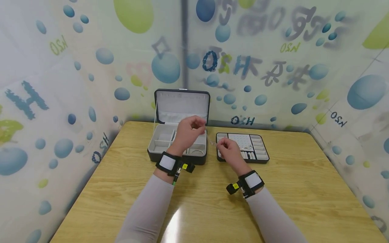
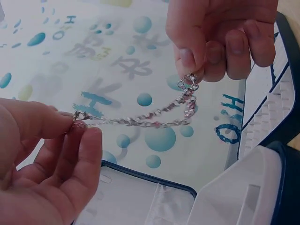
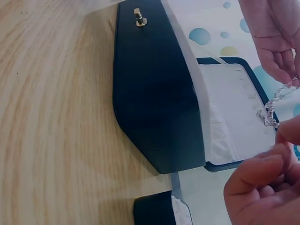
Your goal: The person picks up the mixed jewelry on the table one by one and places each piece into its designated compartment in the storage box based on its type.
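Chain [image 2: 140, 119] strung between both hands' fingers [image 2: 82, 140]

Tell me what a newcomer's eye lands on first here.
First, the silver chain stretched in the air between the two hands: the left hand pinches one end, the right hand the other. Behind them on the wooden table stands an open dark case with its lid upright, and to its right lies a flat tray of small compartments. Bubble-printed walls enclose it all.
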{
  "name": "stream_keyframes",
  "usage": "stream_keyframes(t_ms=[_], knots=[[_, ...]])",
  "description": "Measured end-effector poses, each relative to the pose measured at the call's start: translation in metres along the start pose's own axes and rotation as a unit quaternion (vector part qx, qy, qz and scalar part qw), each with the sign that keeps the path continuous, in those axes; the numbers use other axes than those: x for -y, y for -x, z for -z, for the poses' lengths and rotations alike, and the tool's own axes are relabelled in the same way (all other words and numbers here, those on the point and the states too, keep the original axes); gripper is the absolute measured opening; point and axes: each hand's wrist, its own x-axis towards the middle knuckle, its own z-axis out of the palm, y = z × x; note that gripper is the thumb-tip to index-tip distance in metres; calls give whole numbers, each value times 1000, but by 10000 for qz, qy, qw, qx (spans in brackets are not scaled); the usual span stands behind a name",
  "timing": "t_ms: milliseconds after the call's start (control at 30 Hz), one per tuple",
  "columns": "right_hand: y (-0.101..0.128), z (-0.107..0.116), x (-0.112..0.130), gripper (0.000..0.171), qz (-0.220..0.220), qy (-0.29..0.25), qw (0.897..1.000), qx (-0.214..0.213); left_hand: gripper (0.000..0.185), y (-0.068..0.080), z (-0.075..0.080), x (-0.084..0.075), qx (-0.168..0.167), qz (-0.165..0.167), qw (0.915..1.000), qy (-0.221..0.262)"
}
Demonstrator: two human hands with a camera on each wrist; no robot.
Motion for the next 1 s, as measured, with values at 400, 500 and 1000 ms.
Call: stream_keyframes(t_ms=[400,500,1000], knots=[[-9,-32,-8,11,58,491,9987,83,16,0,9,0,72,-792,9788,-1885],[-8,-41,-8,12,104,564,9982,168,17,2,10,3,-30,-1075,9695,-2202],[-56,-38,14,31,249,1067,9927,-509,18,2,19,8,-287,-1025,9650,-2397]])
